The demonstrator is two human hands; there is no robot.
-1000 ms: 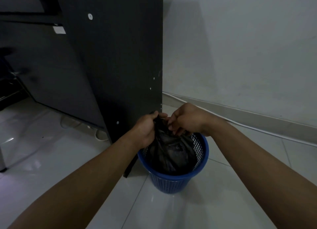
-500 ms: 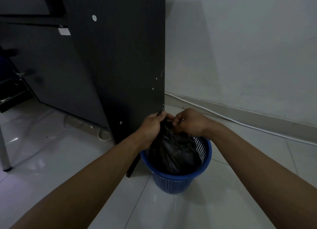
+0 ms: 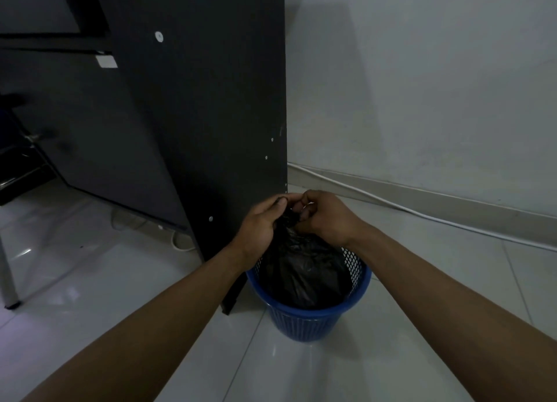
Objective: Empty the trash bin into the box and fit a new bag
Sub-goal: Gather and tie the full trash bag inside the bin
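Now the left hand (image 3: 260,227) and right hand (image 3: 327,217) pinch the bunched neck of the black trash bag (image 3: 304,269), fingertips closer together than half a second ago. The bag still sits inside the blue mesh bin (image 3: 313,320) on the white tiled floor (image 3: 422,281), just beside a dark desk panel (image 3: 211,115) whose white sticker (image 3: 106,61) is too blurred to read.

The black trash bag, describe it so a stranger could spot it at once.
Find the tall dark desk panel standing on the white tiled floor. At its foot sits a blue mesh trash bin with the black trash bag inside. It is the only crinkled, glossy thing there, its neck gathered above the rim and pinched by the left hand and right hand.
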